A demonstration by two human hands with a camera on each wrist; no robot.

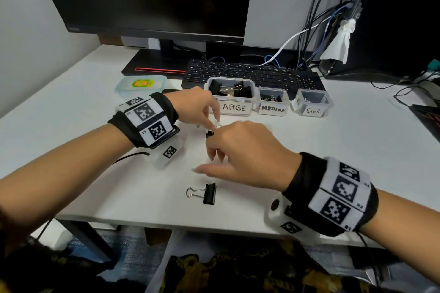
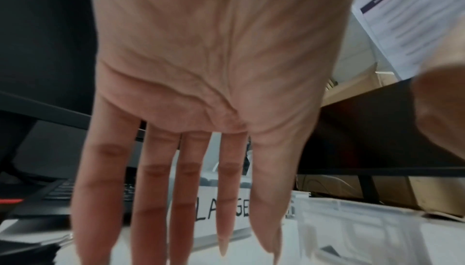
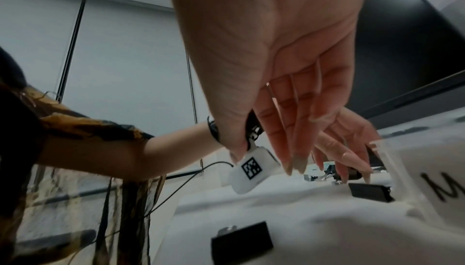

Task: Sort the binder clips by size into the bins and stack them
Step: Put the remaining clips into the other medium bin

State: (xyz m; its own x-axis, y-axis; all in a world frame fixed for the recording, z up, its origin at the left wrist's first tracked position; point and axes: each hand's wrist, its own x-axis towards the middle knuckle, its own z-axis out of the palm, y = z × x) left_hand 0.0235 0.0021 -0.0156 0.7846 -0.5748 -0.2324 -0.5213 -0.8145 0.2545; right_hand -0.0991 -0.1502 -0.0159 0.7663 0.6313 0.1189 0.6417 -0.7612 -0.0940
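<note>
**Nearly Sorted: Last Clips Out on the Desk**

Still loose on the white desk [image 1: 95, 126]: one black clip [image 1: 209, 194] near the front edge, wire loops pointing left, and a smaller clip [image 1: 209, 134] between the two hands, just short of the bins. Left hand [image 1: 194, 108] hanging over that smaller clip, fingers straight and spread in the wrist view, gripping nothing. Right hand [image 1: 240, 150] loosely open, fingers drooping toward the desk, thumb stretched out left; cannot tell from the head view whether a fingertip touches the clip, but nothing pinched.

Beyond, three clear bins in a row: large bin [image 1: 231, 97] already holding clips, medium bin [image 1: 272, 102] beside it, small bin [image 1: 313, 103] furthest right.

Probably light and rigid, sprung steel with a smooth painted body, apt to skate on the desk if nudged. Best taken by the wire loops or across the flat sides of the body, lifted clear, dropped into the matching bin.
</note>
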